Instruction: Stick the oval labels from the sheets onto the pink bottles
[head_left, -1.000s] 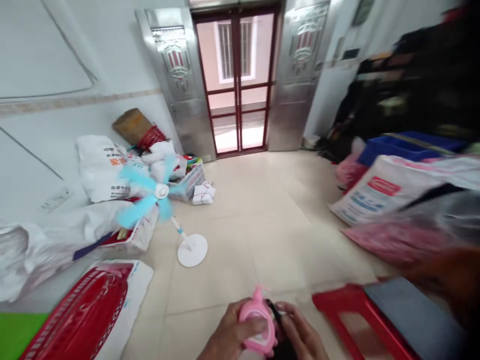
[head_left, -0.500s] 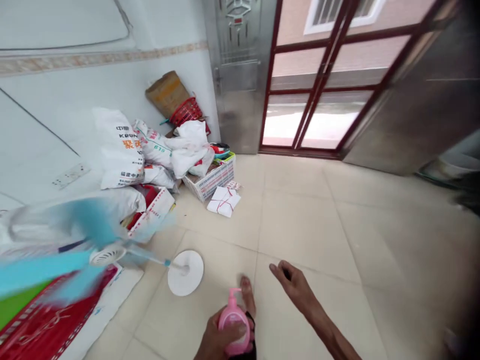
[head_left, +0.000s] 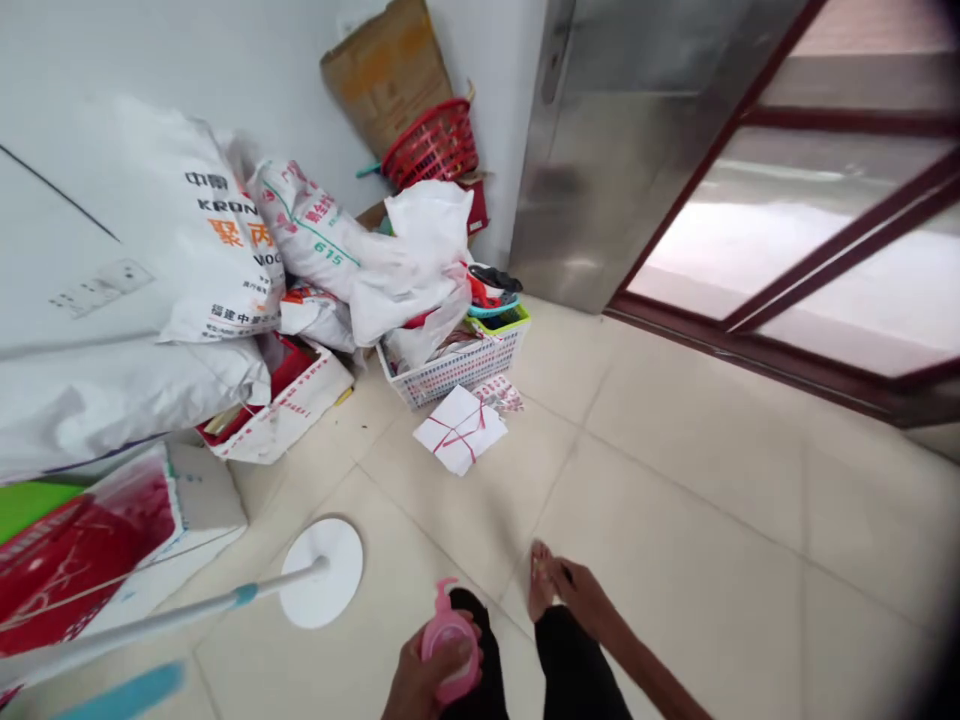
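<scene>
Pale tiled room beside a bright glass door

White walls (head_left: 277,60) meet at the far corner; on the left one, a thin dark line (head_left: 60,195) slants above a socket panel (head_left: 101,288). Large cream tiles (head_left: 675,570) (their grout lines faintly grey) cover the floor. At far right, a brushed-metal door panel (head_left: 600,180) adjoins dark-red-framed glass (head_left: 712,240), bright with daylight.

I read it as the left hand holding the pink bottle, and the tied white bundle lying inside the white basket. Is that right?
Not quite: the tied white bundle lies on the floor in front of the white basket, not inside it, as the head view shows. The left hand does hold the pink bottle.
</scene>
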